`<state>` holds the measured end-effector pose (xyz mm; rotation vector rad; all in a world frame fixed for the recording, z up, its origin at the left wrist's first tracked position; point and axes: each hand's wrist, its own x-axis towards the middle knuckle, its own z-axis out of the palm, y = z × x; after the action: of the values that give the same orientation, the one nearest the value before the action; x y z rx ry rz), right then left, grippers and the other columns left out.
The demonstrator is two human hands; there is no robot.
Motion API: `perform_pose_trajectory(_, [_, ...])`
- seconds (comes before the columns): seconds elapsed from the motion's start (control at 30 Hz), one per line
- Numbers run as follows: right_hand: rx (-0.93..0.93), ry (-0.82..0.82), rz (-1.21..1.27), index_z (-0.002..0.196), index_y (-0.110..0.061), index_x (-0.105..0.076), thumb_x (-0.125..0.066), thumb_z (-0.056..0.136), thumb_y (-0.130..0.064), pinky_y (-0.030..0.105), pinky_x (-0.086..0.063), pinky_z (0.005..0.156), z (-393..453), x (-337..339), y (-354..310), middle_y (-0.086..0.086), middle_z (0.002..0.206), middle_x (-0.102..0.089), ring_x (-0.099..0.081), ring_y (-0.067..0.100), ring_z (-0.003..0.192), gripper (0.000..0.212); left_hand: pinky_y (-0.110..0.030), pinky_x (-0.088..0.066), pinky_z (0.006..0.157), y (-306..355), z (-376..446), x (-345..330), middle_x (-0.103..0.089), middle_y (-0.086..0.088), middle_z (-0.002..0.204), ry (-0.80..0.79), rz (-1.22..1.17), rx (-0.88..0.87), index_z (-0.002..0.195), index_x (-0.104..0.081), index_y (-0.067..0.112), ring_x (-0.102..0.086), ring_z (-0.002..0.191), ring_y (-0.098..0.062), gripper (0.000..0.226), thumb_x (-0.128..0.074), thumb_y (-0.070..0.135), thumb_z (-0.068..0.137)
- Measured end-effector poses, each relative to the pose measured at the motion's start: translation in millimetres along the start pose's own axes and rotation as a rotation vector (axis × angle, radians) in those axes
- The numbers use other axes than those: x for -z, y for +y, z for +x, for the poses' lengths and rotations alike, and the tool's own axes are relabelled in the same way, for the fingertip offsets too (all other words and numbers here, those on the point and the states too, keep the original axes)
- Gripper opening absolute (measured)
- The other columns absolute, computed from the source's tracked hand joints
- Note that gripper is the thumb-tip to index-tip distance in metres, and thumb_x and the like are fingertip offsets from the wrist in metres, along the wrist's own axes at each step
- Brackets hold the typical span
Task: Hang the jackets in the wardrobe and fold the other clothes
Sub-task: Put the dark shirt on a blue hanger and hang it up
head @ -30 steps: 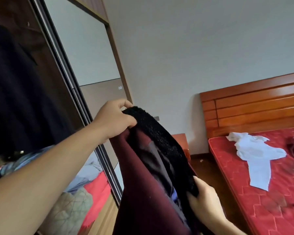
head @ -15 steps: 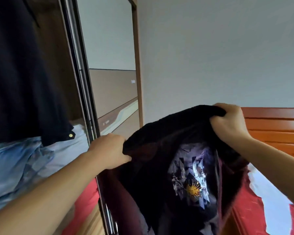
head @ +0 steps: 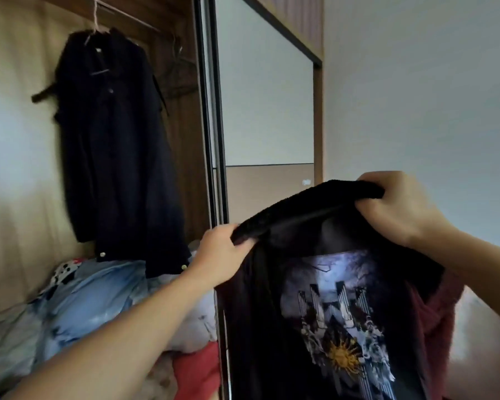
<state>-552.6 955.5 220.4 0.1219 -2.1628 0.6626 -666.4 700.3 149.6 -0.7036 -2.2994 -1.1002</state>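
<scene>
- We hold a dark jacket (head: 324, 298) up in front of us, to the right of the open wardrobe (head: 182, 116), its black fleecy collar (head: 309, 206) stretched between our two hands.
- Our left hand (head: 220, 258) grasps the lower left end of the collar, fingers curled over the fleece and thumb beneath it.
- Our right hand (head: 399, 206) grasps the upper right end of the collar, fingers folded round it, so the collar slopes upward from left to right.
- The jacket hangs below both hands with its inside turned toward us; a printed lining (head: 341, 313) with pale shapes and a yellow sun shows in the middle, and maroon fabric (head: 439, 319) shows along the right edge.
- Inside the wardrobe, up and to the left of our left hand, a dark navy coat (head: 116, 145) hangs on a hanger (head: 96, 27) from the rail.
- Further right on the rail we see bare wire hangers (head: 176, 62).
- Below the coat lies a heap of light blue bedding (head: 78, 301), with red cloth (head: 197, 368) at its right, beside the sliding door frame (head: 214, 140).
</scene>
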Motion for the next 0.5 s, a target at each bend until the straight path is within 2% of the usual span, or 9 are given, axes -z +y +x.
perform_pose_trajectory(0.07, [0.051, -0.080, -0.022, 0.071, -0.018, -0.061, -0.059, 0.077, -0.023, 0.024, -0.041, 0.055, 9.4, -1.7, 4.6, -0.003, 0.062, -0.061, -0.058, 0.011, 0.064, 0.008, -0.013, -0.035, 0.048, 13.3, 15.2, 39.9, -0.061, 0.016, 0.057, 0.069, 0.083, -0.137, 0.065, -0.064, 0.038, -0.052, 0.054, 0.002, 0.017, -0.061, 0.048, 0.078])
perform_pose_trajectory(0.1, [0.083, -0.107, -0.014, 0.072, -0.020, -0.060, -0.061, 0.077, -0.033, 0.024, -0.040, 0.055, 13.9, -4.8, 4.2, -0.006, 0.062, -0.062, -0.058, 0.007, 0.064, 0.014, -0.013, -0.034, 0.048, 20.3, 22.3, 58.7, -0.059, 0.020, 0.056, 0.094, 0.144, -0.187, 0.061, -0.062, 0.043, -0.052, 0.054, 0.004, 0.017, -0.058, 0.054, 0.074])
perform_pose_trajectory(0.17, [0.156, -0.150, 0.010, 0.074, -0.030, -0.062, -0.067, 0.074, -0.052, 0.018, -0.040, 0.057, 22.6, -12.6, -2.9, -0.017, 0.064, -0.064, -0.057, -0.007, 0.064, 0.022, -0.018, -0.035, 0.050, 34.2, 36.3, 92.9, -0.059, 0.015, 0.054, 0.134, 0.287, -0.219, 0.057, -0.061, 0.037, -0.054, 0.055, 0.002, 0.031, -0.054, 0.066, 0.068])
perform_pose_trajectory(0.23, [0.220, -0.167, 0.063, 0.078, -0.048, -0.064, -0.068, 0.071, -0.061, 0.006, -0.041, 0.061, 35.0, -21.3, -16.5, -0.033, 0.066, -0.062, -0.055, -0.019, 0.065, 0.015, -0.029, -0.039, 0.052, 44.2, 48.1, 123.9, -0.058, 0.007, 0.053, 0.152, 0.429, -0.240, 0.057, -0.060, 0.026, -0.057, 0.056, -0.004, 0.049, -0.052, 0.073, 0.066])
perform_pose_trajectory(0.27, [0.216, -0.159, 0.095, 0.077, -0.047, -0.065, -0.069, 0.072, -0.059, 0.002, -0.040, 0.061, 43.3, -26.3, -22.7, -0.035, 0.063, -0.061, -0.054, -0.019, 0.063, 0.013, -0.031, -0.040, 0.052, 48.2, 51.2, 137.7, -0.058, 0.006, 0.053, 0.156, 0.484, -0.249, 0.057, -0.059, 0.024, -0.058, 0.056, -0.007, 0.053, -0.052, 0.076, 0.065])
perform_pose_trajectory(0.3, [0.203, -0.147, 0.129, 0.075, -0.037, -0.067, -0.069, 0.074, -0.056, 0.002, -0.040, 0.058, 53.6, -32.6, -27.6, -0.028, 0.059, -0.063, -0.056, -0.014, 0.059, 0.019, -0.033, -0.041, 0.053, 50.7, 52.9, 150.3, -0.057, 0.005, 0.052, 0.163, 0.531, -0.251, 0.055, -0.057, 0.023, -0.057, 0.055, -0.008, 0.057, -0.052, 0.079, 0.062])
perform_pose_trajectory(0.37, [0.161, -0.125, 0.205, 0.070, -0.016, -0.068, -0.069, 0.076, -0.052, 0.009, -0.040, 0.050, 76.4, -47.4, -37.5, -0.012, 0.056, -0.066, -0.060, -0.003, 0.056, 0.037, -0.032, -0.040, 0.051, 52.3, 53.6, 170.8, -0.056, 0.006, 0.051, 0.180, 0.602, -0.227, 0.053, -0.055, 0.025, -0.054, 0.052, -0.006, 0.061, -0.054, 0.085, 0.057])
perform_pose_trajectory(0.43, [0.132, -0.107, 0.274, 0.070, -0.011, -0.069, -0.070, 0.077, -0.052, 0.020, -0.046, 0.057, 95.2, -63.9, -53.5, -0.004, 0.060, -0.068, -0.063, 0.004, 0.061, 0.042, -0.030, -0.038, 0.050, 47.2, 54.4, 186.8, -0.056, 0.007, 0.052, 0.211, 0.644, -0.181, 0.054, -0.057, 0.030, -0.054, 0.051, -0.005, 0.058, -0.052, 0.088, 0.058])
perform_pose_trajectory(0.5, [0.140, -0.091, 0.347, 0.072, -0.009, -0.070, -0.070, 0.078, -0.052, 0.024, -0.048, 0.062, 111.3, -83.7, -74.3, -0.001, 0.065, -0.070, -0.066, 0.010, 0.067, 0.043, -0.032, -0.040, 0.053, 36.5, 56.2, 203.3, -0.058, 0.005, 0.052, 0.249, 0.646, -0.124, 0.056, -0.056, 0.020, -0.054, 0.051, -0.006, 0.066, -0.049, 0.085, 0.062])
